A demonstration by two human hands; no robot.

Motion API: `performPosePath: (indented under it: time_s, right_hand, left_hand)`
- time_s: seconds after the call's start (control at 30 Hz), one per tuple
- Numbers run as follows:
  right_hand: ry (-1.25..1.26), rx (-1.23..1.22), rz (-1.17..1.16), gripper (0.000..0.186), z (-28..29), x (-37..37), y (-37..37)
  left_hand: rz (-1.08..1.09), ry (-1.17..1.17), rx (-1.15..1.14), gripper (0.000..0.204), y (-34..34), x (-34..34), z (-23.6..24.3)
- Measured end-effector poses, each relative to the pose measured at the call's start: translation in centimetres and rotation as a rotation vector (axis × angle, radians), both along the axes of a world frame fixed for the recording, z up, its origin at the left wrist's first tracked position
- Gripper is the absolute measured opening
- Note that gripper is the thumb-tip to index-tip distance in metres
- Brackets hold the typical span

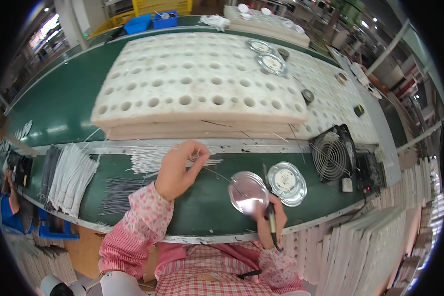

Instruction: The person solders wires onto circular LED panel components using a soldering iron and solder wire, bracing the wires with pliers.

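My left hand (180, 167) is above the green bench, thumb and forefinger pinched together on a thin wire (217, 174). From those fingers the wire slants down to a shiny round metal disc (242, 197). At the disc's right edge, my right hand (275, 222) is closed around a soldering iron (270, 212), its dark end pointing away from me and its cord hanging down. Whether the same hand also grips the disc, I cannot tell. A second silvery disc (287, 184) with a pale centre lies right of the iron. White wires (145, 159) lie behind my left hand.
A thick white foam block (202, 74) with rows of holes spans the back. Grey wires (123, 193) and a white bundle (74, 180) lie left. A black fan (333, 153) stands right. Two discs (271, 64) rest on foam. Another person (12, 209) is far left.
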State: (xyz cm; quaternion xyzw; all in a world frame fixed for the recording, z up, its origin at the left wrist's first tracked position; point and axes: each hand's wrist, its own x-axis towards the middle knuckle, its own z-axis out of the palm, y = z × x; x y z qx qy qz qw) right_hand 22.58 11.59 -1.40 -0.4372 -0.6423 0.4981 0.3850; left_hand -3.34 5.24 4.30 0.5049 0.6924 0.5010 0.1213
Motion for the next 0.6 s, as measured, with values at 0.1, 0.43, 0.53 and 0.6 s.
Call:
performPosePath:
  time_s: [0.1, 0.43, 0.53, 0.6]
  right_hand:
    - [-0.036, 0.008, 0.022, 0.035, 0.2, -0.5, 0.5]
    - [-0.069, 0.105, -0.045, 0.032, 0.3, -0.7, -0.1]
    - [-0.092, 0.145, -0.035, 0.031, 1.0, -0.5, -0.5]
    - [-0.074, 0.208, -0.018, 0.030, 1.1, -0.6, -0.6]
  left_hand:
    - [0.178, 0.758, 0.145, 0.017, 0.3, 0.3, 1.4]
    - [-0.157, -0.067, -0.004, 0.013, 0.4, 7.3, -2.4]
    - [-0.119, -0.068, -0.029, 0.014, 0.1, 9.2, -2.9]
    - [-0.099, -0.057, -0.039, 0.014, 0.0, 9.4, -3.0]
